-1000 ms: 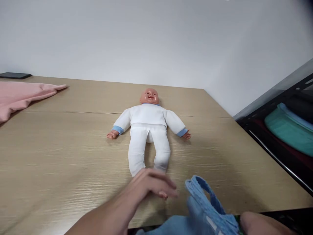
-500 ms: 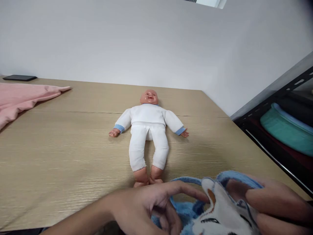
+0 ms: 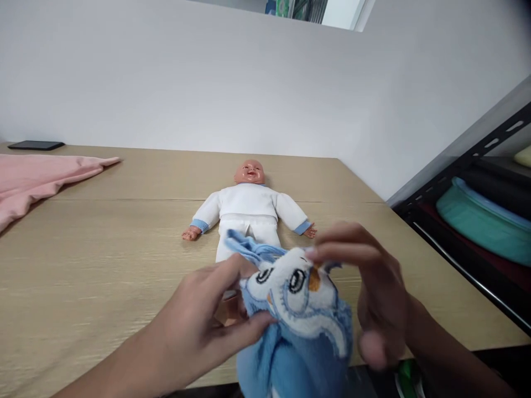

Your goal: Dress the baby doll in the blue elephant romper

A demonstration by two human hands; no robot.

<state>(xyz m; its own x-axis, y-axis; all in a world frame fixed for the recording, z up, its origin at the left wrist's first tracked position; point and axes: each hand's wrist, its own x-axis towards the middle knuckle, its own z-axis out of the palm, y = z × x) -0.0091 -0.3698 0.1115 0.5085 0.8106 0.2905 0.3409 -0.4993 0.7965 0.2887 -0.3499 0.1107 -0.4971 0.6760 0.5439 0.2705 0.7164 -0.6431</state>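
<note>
One blue plush cloth (image 3: 294, 354) w/ a white embroidered patch (image 3: 296, 284) is up front, over the near edge of the table (image 3: 95, 287). L hand (image 3: 209, 315) pinches its left side b/w thumb & fingers. R hand (image 3: 379, 293), blurred, is spread, thumb well apart from fingers; one fingertip's at the patch's top edge, can't tell if touching. Doll (image 3: 249, 199) in white w/ blue cuffs lies face-up beyond, legs partly hidden. Pink cloth (image 3: 45, 177) far L, dark flat device (image 3: 36, 145) behind it nr wall (image 3: 166, 88).
</note>
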